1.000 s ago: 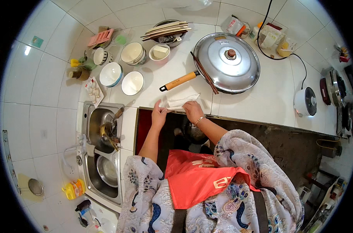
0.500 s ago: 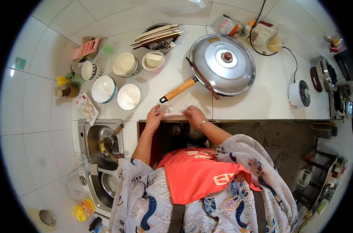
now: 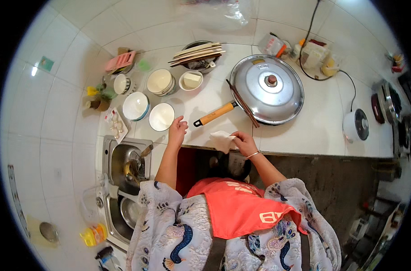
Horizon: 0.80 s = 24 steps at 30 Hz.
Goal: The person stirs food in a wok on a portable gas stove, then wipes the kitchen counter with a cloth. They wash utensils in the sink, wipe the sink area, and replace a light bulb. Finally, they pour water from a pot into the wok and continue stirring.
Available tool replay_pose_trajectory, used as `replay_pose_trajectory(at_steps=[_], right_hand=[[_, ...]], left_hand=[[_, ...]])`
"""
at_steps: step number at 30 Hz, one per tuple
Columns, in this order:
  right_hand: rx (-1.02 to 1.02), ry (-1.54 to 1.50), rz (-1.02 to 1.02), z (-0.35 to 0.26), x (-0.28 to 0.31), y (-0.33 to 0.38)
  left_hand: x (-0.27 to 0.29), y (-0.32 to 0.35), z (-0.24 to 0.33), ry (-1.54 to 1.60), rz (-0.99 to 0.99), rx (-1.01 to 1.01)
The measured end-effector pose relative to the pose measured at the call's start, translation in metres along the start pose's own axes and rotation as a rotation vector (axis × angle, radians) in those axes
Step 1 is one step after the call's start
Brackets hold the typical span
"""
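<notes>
At the desk's front edge (image 3: 305, 152), the cloth (image 3: 222, 141) is pinched between fingers of the right hand (image 3: 245, 143); the left hand (image 3: 177, 132) is empty, fingers loosely parted. Through slackened grip, the cloth could be dropped.

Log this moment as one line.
left hand: empty, near white bowl | right hand: holding limp white sheet | lidded pan: on counter

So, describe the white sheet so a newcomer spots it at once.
Find the big lidded pan, whose wooden handle points left. Below that handle in view, at the front edge of the counter, the right hand holds the sheet. It is limp, cloth or paper unclear, unlike the rigid white bowl to its left.
</notes>
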State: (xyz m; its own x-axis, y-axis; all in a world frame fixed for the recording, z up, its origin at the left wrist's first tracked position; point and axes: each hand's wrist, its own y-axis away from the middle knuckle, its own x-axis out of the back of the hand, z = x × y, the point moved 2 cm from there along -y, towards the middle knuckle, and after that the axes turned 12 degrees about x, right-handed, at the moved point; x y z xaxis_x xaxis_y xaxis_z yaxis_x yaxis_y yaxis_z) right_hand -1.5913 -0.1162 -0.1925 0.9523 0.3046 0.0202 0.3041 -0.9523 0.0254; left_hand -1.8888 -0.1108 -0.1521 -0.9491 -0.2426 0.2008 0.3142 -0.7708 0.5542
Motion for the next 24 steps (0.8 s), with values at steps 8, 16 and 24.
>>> replay_pose_trajectory(at_steps=[8, 16, 24], right_hand=[[0.040, -0.417, 0.159, -0.074, 0.023, -0.055], [0.074, -0.652, 0.364, -0.089, 0.019, -0.169], [0.037, -0.448, 0.666, -0.073, 0.001, -0.226]], left_hand=[[-0.003, -0.027, 0.062, 0.173, 0.212, -0.122], [0.005, -0.079, 0.076, 0.696, -0.038, 0.107], [0.014, -0.126, 0.065, 1.182, -0.204, 0.397]])
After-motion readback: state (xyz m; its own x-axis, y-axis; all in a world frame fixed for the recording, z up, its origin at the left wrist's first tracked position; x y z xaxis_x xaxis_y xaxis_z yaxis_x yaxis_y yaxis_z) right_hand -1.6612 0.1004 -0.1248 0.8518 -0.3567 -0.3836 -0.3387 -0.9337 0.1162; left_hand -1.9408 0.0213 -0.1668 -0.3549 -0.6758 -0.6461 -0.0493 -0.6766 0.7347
